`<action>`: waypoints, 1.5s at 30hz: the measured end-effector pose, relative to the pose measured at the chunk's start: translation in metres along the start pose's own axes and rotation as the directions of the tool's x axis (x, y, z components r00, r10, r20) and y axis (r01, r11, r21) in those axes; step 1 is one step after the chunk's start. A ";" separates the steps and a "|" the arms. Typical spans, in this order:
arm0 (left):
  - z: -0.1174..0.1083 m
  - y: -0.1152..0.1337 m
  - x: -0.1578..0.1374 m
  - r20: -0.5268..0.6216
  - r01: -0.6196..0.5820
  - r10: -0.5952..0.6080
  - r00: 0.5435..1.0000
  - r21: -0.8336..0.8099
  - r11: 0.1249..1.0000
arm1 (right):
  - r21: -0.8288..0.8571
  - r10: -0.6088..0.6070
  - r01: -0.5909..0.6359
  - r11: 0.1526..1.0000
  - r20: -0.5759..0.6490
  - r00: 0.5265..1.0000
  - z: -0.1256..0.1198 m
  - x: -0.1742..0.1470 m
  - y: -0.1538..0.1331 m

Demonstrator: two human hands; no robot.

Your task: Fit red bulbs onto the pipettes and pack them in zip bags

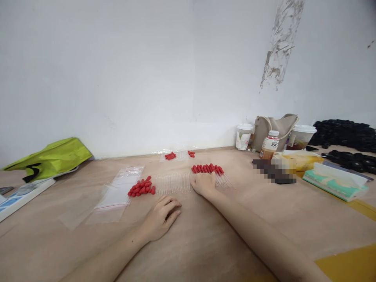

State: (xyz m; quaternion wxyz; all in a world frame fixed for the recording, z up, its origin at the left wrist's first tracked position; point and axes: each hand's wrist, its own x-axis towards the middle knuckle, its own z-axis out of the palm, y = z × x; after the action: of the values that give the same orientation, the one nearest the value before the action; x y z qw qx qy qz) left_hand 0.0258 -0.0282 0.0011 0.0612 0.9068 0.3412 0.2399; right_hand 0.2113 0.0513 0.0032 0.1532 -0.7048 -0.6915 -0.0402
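Note:
My left hand rests on the brown covering, thumb and fingers apart, holding nothing. Just beyond it lie a heap of red rubber bulbs and a row of thin clear tubes. My right hand is over the right end of that row, at the tubes. Its fingers are bent down and mostly hidden by the back of the hand, so I cannot tell what they grip. Droppers with red bulbs lie side by side above and right of it, their clear stems partly covered by the hand.
Clear zip bags lie left of the bulbs. More red bulbs and tubes sit near the wall. At left are a green bag and a power strip. A bottle, cups, a handbag and tissues stand right.

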 end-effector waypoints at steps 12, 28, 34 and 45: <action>-0.051 -0.066 -0.005 -0.101 0.058 -0.004 0.995 0.546 0.836 | 0.062 -0.066 0.078 0.995 -0.177 0.982 -0.013 -0.013 0.015; -0.041 -0.077 -0.010 -0.133 -0.048 0.112 0.985 0.411 0.910 | 0.285 -0.297 0.388 0.876 -0.314 0.902 -0.007 -0.055 0.074; -0.015 -0.025 -0.004 -0.288 0.085 -0.141 0.947 -0.200 0.976 | 0.456 -0.362 0.494 0.740 -0.349 0.864 -0.007 -0.060 0.071; 0.014 0.004 0.010 0.003 0.310 -0.509 0.861 -0.795 0.521 | 0.573 -0.471 0.520 0.634 -0.248 0.846 -0.016 -0.086 0.045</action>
State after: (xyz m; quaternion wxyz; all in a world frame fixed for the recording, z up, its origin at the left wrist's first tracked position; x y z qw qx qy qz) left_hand 0.0412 -0.0235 -0.0059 0.4585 0.6490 0.4141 0.4440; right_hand 0.2552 -0.0362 -0.0117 0.3846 -0.3948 -0.8254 0.1224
